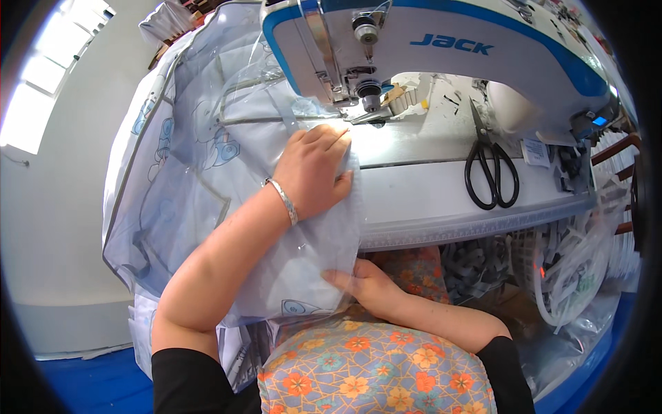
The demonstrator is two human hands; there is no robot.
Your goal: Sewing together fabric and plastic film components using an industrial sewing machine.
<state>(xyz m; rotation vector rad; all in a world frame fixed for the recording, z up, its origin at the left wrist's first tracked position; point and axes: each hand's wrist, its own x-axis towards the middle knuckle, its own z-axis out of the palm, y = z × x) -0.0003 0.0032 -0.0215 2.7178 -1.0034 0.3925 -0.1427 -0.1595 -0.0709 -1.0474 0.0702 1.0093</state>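
Observation:
A pale, see-through plastic and fabric cover (255,148) with grey edging and blue printed figures spreads over the left of the table and hangs down in front. My left hand (314,169), a silver bracelet at its wrist, lies on the cover just before the presser foot (371,103) of the white and blue sewing machine (441,45). Its fingers stretch toward the foot and its thumb stands apart. Lower down, my right hand (372,286) pinches the cover's hanging right edge, thumb on top, the other fingers partly hidden behind.
Black-handled scissors (491,165) lie on the machine bed's right side, near a small white label (535,153). A ruler strip (476,224) runs along the table's front edge. Below right are grey fabric scraps (476,265) and a white plastic basket (552,276). A wall stands left.

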